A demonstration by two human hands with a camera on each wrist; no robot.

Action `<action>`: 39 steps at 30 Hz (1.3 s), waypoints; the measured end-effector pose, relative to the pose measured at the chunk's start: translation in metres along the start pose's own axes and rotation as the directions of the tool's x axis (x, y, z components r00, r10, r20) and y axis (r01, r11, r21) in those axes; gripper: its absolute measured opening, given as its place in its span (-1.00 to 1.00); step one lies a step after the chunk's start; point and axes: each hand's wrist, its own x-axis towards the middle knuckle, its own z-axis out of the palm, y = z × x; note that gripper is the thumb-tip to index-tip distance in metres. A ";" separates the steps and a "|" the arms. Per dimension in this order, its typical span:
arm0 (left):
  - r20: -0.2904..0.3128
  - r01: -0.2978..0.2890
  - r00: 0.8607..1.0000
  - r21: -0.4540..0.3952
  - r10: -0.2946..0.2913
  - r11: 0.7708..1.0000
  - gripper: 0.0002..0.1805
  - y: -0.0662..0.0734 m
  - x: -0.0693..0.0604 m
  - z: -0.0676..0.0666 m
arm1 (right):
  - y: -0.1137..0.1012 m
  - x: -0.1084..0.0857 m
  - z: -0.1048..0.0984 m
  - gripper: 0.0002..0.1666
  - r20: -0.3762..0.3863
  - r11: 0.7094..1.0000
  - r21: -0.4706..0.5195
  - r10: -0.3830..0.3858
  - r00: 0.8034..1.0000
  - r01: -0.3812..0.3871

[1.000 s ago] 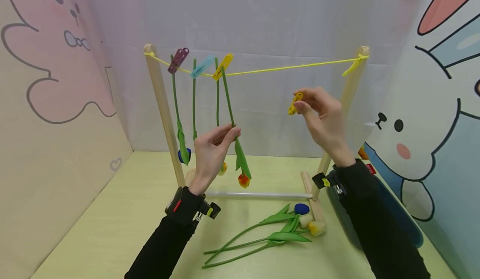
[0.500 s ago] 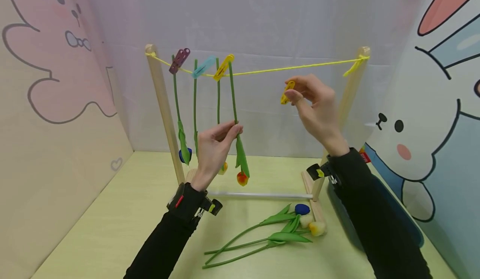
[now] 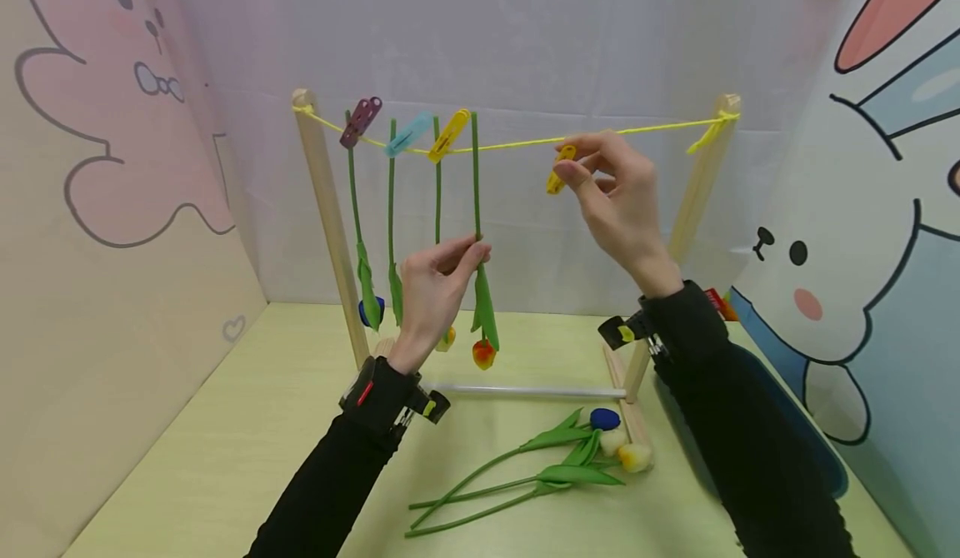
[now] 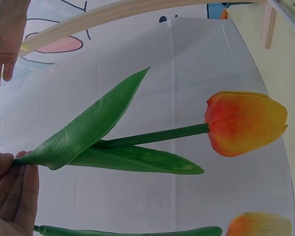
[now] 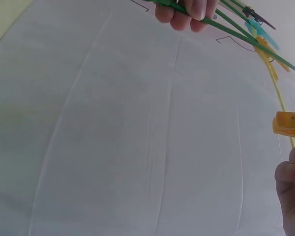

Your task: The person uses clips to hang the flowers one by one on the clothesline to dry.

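My left hand (image 3: 433, 291) pinches the stem of an artificial tulip with an orange-red and yellow bloom (image 4: 246, 124). The flower hangs head down, and its upright stem (image 3: 476, 175) crosses the yellow line (image 3: 517, 144) just right of a yellow clothespin (image 3: 450, 135). My right hand (image 3: 618, 200) holds another yellow clothespin (image 3: 561, 169) between thumb and fingers, close to the line and to the right of that stem. Three tulips hang from the line under a purple clothespin (image 3: 361, 122), a light blue clothespin (image 3: 408, 135) and the first yellow one.
Wooden posts (image 3: 327, 225) carry the line, with a pale rod (image 3: 525, 391) low between them. Three tulips (image 3: 570, 473) lie on the table in front, their blooms by the right foot of the frame. A dark blue-green tray (image 3: 813, 441) stands at the right, partly behind my arm.
The tulip in my left hand has swung from slanted to nearly upright, its stem top moving right and up to the line. My right hand has moved left and up with its clothespin.
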 end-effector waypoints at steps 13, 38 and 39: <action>0.002 0.013 1.000 0.015 -0.013 1.000 -0.74 0.000 0.004 0.002 | -0.008 0.014 0.010 -0.74 -0.015 0.987 0.100 0.132 0.991 -0.130; -0.006 0.018 1.000 0.044 -0.018 0.999 -0.74 -0.001 0.009 0.004 | -0.021 0.040 0.042 -0.80 -0.133 0.933 0.295 0.254 0.958 -0.206; -0.007 0.018 1.000 0.047 -0.018 0.999 -0.74 -0.001 0.009 0.004 | -0.022 0.040 0.043 -0.80 -0.139 0.931 0.297 0.260 0.955 -0.210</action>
